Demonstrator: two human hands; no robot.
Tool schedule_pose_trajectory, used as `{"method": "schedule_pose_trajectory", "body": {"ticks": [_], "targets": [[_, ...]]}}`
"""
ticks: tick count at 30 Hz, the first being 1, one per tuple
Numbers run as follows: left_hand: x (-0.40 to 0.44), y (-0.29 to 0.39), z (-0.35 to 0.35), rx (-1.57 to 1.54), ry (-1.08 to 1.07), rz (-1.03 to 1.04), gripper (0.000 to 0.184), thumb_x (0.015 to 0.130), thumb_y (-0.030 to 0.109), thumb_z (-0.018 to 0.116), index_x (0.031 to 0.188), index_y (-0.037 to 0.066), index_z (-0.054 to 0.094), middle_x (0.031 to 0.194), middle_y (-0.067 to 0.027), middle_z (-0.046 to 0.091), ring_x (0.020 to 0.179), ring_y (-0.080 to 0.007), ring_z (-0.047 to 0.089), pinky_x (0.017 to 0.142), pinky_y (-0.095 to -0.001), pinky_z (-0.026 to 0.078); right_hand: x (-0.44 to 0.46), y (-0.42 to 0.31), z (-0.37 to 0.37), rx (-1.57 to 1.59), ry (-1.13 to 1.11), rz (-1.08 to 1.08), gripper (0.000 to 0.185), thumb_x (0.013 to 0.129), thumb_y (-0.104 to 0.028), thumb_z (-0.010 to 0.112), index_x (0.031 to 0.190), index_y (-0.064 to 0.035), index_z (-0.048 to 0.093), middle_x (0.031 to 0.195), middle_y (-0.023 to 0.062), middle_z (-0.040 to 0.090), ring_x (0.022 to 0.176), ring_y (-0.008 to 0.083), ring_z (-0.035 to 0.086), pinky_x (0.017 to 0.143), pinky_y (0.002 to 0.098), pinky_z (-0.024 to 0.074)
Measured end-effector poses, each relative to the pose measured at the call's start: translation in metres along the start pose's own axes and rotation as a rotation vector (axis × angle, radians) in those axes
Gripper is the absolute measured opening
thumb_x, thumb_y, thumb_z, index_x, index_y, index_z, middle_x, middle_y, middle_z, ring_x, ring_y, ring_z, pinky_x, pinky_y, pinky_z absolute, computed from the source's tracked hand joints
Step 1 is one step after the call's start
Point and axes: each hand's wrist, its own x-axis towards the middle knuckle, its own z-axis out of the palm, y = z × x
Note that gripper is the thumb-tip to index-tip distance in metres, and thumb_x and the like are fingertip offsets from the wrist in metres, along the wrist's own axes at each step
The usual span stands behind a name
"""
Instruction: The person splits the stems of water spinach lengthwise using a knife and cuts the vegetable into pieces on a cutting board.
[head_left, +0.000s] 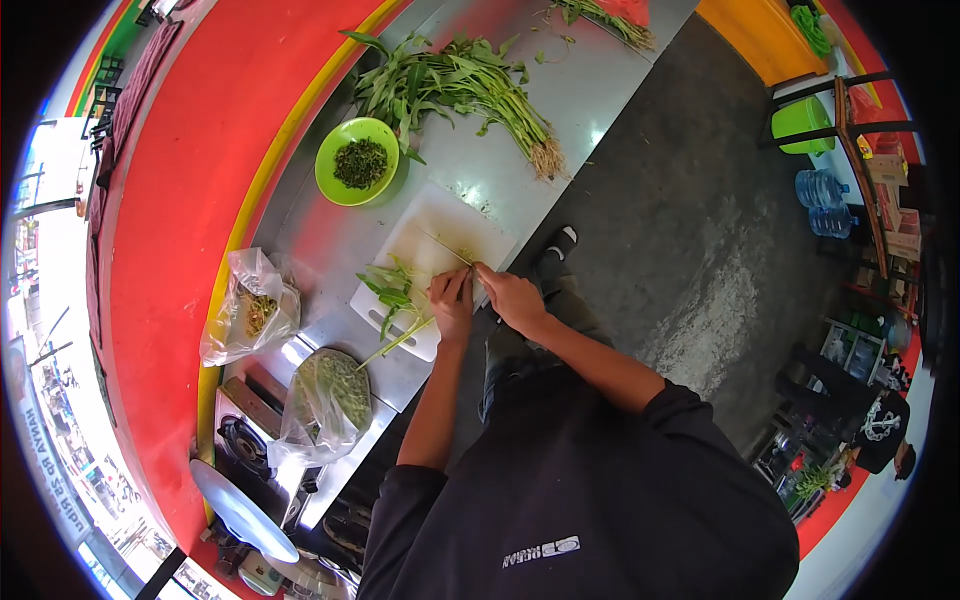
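Observation:
My left hand (452, 308) is closed around leafy green stalks (395, 290), which look like water spinach; leaves and a long stem stick out on its left. My right hand (510, 298) grips a knife (446, 248), its thin blade pointing up and left over the white cutting board (432, 212). Both hands meet near the board's right edge, fingers close together, so the knife's handle is mostly hidden. Small cut green bits lie by the blade. Above the board, a lime-green bowl (326, 178) holds chopped greens (360, 163).
A large bunch of rooted greens (470, 90) lies on the metal counter (590, 100). Left of the board are a plastic bag with scraps (258, 310) and a bag of greens (335, 390). A stove (243, 440) stands lower left. Another person (880, 425) is far right.

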Motion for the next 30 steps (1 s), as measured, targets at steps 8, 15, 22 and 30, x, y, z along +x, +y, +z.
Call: {"method": "schedule_pose_trajectory", "body": {"ticks": [8, 15, 22, 30], "targets": [[0.000, 0.008, -0.006, 0.080, -0.082, 0.015, 0.026, 0.082, 0.002, 0.074, 0.108, 0.007, 0.074, 0.100, -0.0079, 0.065, 0.094, -0.0260, 0.061, 0.078, -0.0398, 0.043, 0.012, -0.003, 0.005, -0.059, 0.016, -0.016, 0.033, 0.103, -0.028, 0.051, 0.133, -0.0161, 0.055, 0.074, 0.0145, 0.068, 0.061, 0.0366, 0.067, 0.053, 0.0490, 0.0545], [0.001, 0.004, -0.002, 0.063, -0.037, 0.011, 0.024, 0.082, 0.004, 0.075, 0.106, 0.008, 0.075, 0.097, -0.0057, 0.068, 0.090, -0.0239, 0.063, 0.076, -0.0385, 0.044, 0.006, -0.004, -0.003, -0.019, -0.020, 0.005, 0.032, 0.103, -0.027, 0.052, 0.132, -0.0146, 0.057, 0.076, 0.0168, 0.069, 0.062, 0.0374, 0.067, 0.055, 0.0496, 0.0543], [0.002, 0.008, -0.004, 0.079, -0.040, 0.001, 0.020, 0.081, 0.005, 0.076, 0.101, 0.008, 0.075, 0.096, -0.0051, 0.068, 0.089, -0.0233, 0.064, 0.076, -0.0383, 0.043, 0.003, 0.000, 0.001, -0.039, -0.028, 0.004, 0.033, 0.103, -0.027, 0.051, 0.134, -0.0144, 0.054, 0.075, 0.0155, 0.068, 0.065, 0.0365, 0.068, 0.056, 0.0494, 0.0543], [0.001, 0.010, -0.003, 0.119, -0.023, 0.013, 0.018, 0.081, 0.007, 0.076, 0.099, 0.008, 0.075, 0.095, -0.0049, 0.067, 0.090, -0.0238, 0.063, 0.077, -0.0393, 0.043, 0.012, -0.003, 0.005, -0.046, -0.007, 0.001, 0.033, 0.103, -0.029, 0.051, 0.133, -0.0148, 0.055, 0.074, 0.0158, 0.068, 0.065, 0.0373, 0.068, 0.056, 0.0493, 0.0548]]}}
